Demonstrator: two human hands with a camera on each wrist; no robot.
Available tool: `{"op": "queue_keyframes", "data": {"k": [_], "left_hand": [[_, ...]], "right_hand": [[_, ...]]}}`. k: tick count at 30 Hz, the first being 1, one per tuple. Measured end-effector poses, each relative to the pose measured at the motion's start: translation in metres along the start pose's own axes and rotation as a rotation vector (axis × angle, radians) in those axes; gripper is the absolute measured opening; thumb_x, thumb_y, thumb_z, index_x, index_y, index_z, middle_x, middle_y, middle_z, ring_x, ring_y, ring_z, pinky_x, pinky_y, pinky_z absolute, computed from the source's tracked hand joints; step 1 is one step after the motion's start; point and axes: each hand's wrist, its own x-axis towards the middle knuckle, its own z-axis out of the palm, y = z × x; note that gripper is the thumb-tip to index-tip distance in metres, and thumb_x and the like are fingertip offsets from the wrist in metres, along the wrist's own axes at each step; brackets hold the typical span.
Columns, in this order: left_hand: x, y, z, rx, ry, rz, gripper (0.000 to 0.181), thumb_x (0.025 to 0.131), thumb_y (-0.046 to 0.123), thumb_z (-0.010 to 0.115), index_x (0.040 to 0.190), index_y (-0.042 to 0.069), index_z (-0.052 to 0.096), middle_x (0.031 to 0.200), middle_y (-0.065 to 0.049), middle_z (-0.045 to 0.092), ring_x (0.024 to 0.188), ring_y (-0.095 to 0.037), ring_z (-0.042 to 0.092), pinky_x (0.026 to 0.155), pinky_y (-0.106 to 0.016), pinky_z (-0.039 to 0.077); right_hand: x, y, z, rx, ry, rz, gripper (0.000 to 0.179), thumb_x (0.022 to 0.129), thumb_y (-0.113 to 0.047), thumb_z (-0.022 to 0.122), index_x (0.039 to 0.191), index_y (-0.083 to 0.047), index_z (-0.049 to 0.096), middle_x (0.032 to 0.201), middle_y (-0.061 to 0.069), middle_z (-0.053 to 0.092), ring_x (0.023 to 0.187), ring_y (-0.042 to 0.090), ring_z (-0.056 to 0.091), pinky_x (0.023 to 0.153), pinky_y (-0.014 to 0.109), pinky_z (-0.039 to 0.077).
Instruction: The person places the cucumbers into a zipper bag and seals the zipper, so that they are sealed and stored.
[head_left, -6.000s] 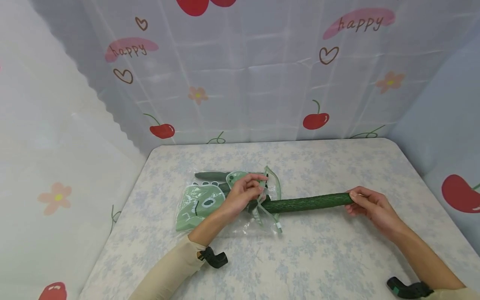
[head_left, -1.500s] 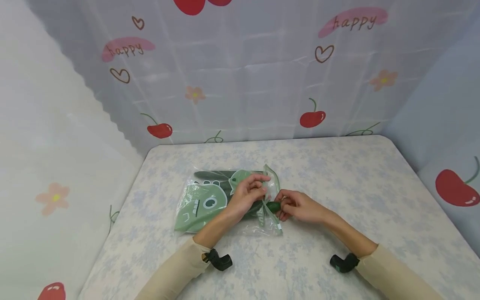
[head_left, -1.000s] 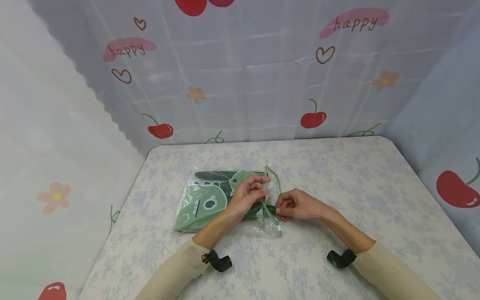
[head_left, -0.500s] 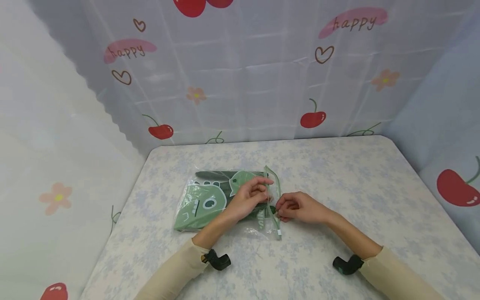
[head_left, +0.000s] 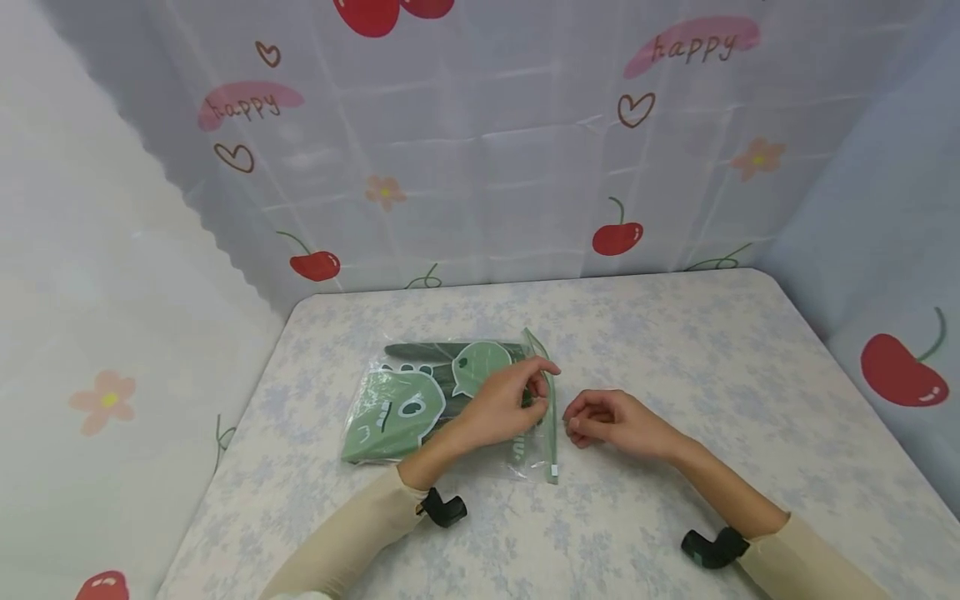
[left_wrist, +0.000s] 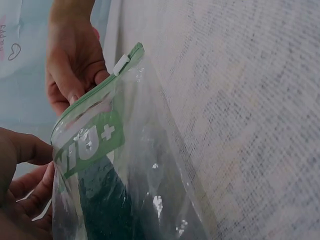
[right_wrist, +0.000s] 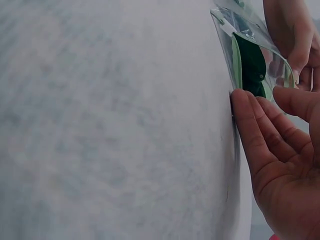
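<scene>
A clear plastic slider bag (head_left: 401,417) with green cartoon dinosaur prints lies flat on the table, its mouth towards the right. A long dark green cucumber (head_left: 420,352) shows through its far side. Inside the mouth the end of a dark cucumber (right_wrist: 251,62) shows in the right wrist view. My left hand (head_left: 510,400) lies over the mouth end and pinches the bag's upper film between thumb and fingers. Just right of the green zip edge (left_wrist: 92,92), my right hand (head_left: 618,421) has loosely bent fingers with nothing in them. The white slider (left_wrist: 121,65) sits at the near end.
The table (head_left: 675,333) has a pale cloth with a blue floral pattern. Behind it hangs a printed curtain (head_left: 487,167) with cherries and hearts. A black wrist camera (head_left: 444,508) sits on the left wrist, and another black camera (head_left: 715,548) on the right.
The right hand has brought the cucumber leftward into the bag, let it go and drawn back slightly right. The left hand has shifted a little right along the mouth, which now lies flatter.
</scene>
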Motion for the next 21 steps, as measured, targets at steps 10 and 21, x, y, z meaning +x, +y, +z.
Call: {"op": "queue_keyframes", "data": {"k": [10, 21], "left_hand": [[0.003, 0.001, 0.022, 0.385, 0.059, 0.02, 0.038, 0.097, 0.013, 0.069, 0.134, 0.016, 0.062, 0.1, 0.009, 0.065, 0.091, -0.01, 0.058, 0.086, -0.029, 0.049], [-0.035, -0.001, 0.005, 0.51, 0.183, 0.119, 0.04, 0.096, 0.007, 0.063, 0.134, 0.019, 0.064, 0.123, 0.004, 0.068, 0.116, -0.02, 0.059, 0.104, -0.041, 0.048]], "right_hand": [[-0.004, 0.006, 0.003, -0.017, 0.02, -0.03, 0.026, 0.111, -0.014, 0.059, 0.125, 0.008, 0.064, 0.113, 0.028, 0.073, 0.1, 0.028, 0.079, 0.088, 0.036, 0.066], [-0.014, -0.012, 0.02, -0.515, 0.164, -0.291, 0.018, 0.104, -0.016, 0.072, 0.121, -0.012, 0.074, 0.11, 0.001, 0.079, 0.093, 0.005, 0.073, 0.081, 0.029, 0.063]]}}
